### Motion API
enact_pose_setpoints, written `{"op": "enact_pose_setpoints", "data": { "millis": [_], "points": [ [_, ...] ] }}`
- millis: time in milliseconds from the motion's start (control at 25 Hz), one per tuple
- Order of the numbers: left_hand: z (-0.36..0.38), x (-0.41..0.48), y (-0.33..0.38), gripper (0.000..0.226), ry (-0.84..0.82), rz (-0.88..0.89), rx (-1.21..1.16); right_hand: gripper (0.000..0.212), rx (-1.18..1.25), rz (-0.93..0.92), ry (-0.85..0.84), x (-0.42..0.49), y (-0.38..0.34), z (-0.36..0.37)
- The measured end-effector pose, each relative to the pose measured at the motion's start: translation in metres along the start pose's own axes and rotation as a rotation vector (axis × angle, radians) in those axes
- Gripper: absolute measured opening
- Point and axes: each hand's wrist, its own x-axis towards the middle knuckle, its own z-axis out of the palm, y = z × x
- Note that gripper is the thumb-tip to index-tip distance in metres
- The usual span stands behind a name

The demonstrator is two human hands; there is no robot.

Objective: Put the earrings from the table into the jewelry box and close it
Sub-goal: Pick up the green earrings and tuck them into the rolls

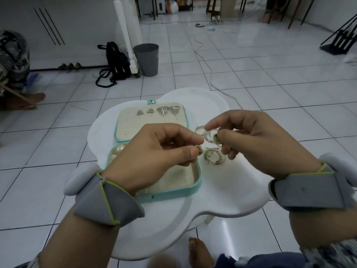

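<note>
While left hand [164, 147] pinches a small hoop earring [199, 149] over the open jewelry box [193, 188], seat it gently. Right hand [251, 136] pinches another; loose earrings [213, 156] on bench [231, 190]; studs [144, 111] fill the lid.

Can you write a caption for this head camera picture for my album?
Left hand and right hand each pinch a small earring above the open jewelry box, more earrings waiting on the white table.

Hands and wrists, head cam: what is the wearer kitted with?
Both hands are bare: no gloves, no rings visible. The left hand and right hand each have a grey fabric wrist strap with yellow-green edging, carrying a rounded white module on its outer side. Forearms bare; patterned fabric shows at the lower edges.
</note>
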Motion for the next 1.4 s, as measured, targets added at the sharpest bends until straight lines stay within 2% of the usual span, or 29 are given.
{"op": "enact_pose_setpoints", "data": {
  "millis": [120, 280, 440, 560, 720, 880, 1280, 1400],
  "points": [
    [-0.015, -0.009, 0.002, 0.016, 0.072, -0.012, -0.080, 0.030, 0.075, 0.011, -0.032, 0.003, -0.009, 0.012],
    [-0.046, -0.028, 0.001, 0.023, 0.143, -0.059, -0.011, 0.014, 0.160, -0.009, -0.149, 0.005, -0.021, 0.034],
    [-0.078, -0.047, 0.000, 0.020, 0.117, -0.079, 0.069, 0.012, 0.169, -0.079, -0.270, 0.007, -0.029, 0.053],
    [-0.100, -0.058, -0.002, 0.017, 0.052, -0.155, 0.228, 0.008, 0.115, -0.102, -0.376, 0.009, -0.036, 0.070],
    [-0.106, -0.067, -0.003, 0.012, -0.085, -0.245, 0.354, 0.007, -0.078, -0.062, -0.486, 0.011, -0.039, 0.088],
    [-0.102, -0.067, -0.002, 0.009, -0.060, -0.234, 0.462, 0.007, -0.198, 0.009, -0.466, 0.012, -0.039, 0.102],
    [-0.093, -0.066, -0.005, 0.005, 0.025, -0.245, 0.764, 0.013, -0.484, -0.043, -0.362, 0.006, -0.047, 0.115],
    [-0.090, -0.066, -0.004, 0.005, 0.026, -0.246, 0.848, 0.009, -0.567, -0.059, -0.347, 0.004, -0.048, 0.116]
  ]
}}
